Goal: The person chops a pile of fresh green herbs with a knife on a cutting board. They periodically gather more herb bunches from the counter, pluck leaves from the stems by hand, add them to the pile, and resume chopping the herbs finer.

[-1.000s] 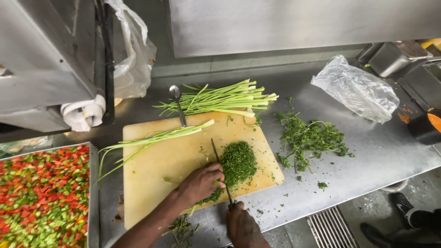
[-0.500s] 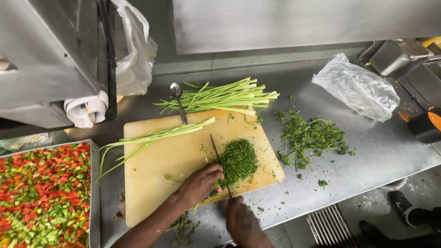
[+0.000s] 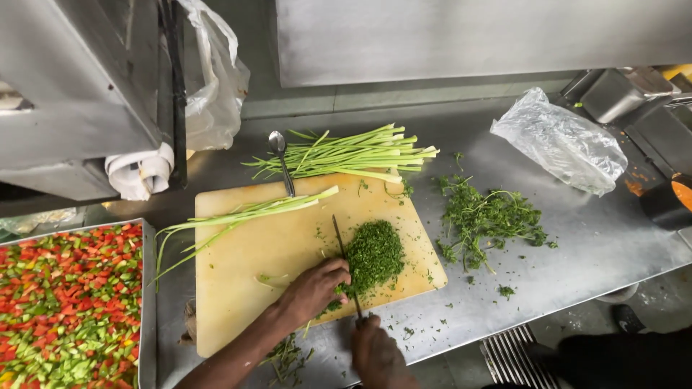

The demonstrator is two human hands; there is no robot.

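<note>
Left hand [image 3: 313,288]: reaches in from the lower edge, palm down on the cutting board [image 3: 238,288]; fingers [image 3: 337,271] curled close together, pressing on the near edge of the chopped herbs.
Right hand [image 3: 375,349]: at the board's near edge, fingers wrapped shut round the knife handle, seen from the back of the hand.
Knife [image 3: 343,256]: thin dark blade runs away from the right hand, lying across the board just beside the left fingers, along the left side of the herb pile.
Chopped herbs [image 3: 375,253]: dense green mound right of centre on the yellowish board.
Unchopped herbs [image 3: 484,216]: loose leafy heap on the steel surface [image 3: 577,252], right of the board.
Green stalks [image 3: 346,153]: long bundle behind the board; a thinner bunch [image 3: 238,215] lies across the board's far left corner.
Spoon [image 3: 281,160]: metal, bowl away, handle reaching the board.
Clear plastic bag [image 3: 559,140]: crumpled, far right of the surface.
White plastic bag [image 3: 213,79]: hangs at upper left.
Tray [image 3: 148,288]: metal, at left, full of diced red and green pieces.
</note>
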